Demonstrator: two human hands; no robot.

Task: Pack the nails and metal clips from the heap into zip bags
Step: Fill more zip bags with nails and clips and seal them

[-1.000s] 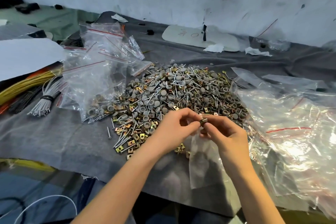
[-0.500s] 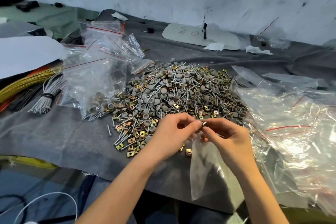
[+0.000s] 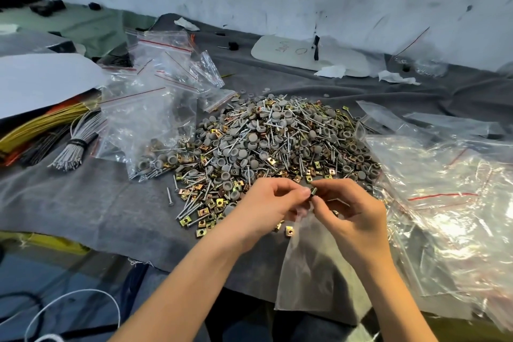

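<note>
Head view: just in front of the heap point(image 3: 277, 141) of loose fasteners, the left hand point(image 3: 266, 203), fingers curled, appears to pinch the lip of a limp, slippery zip bag point(image 3: 311, 266), likely the surest hold. A small, hard, light metal clip point(image 3: 314, 191) sits pinched in the fingertips of the right hand point(image 3: 352, 211) at the opening.

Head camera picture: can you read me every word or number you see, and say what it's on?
"O" or zero, hand-drawn on the white rounded flat board at the back.
Zigzag scribble left of it, same board: too blurred to read.
Clear plastic zip bags: red lines only, no print visible.
</note>
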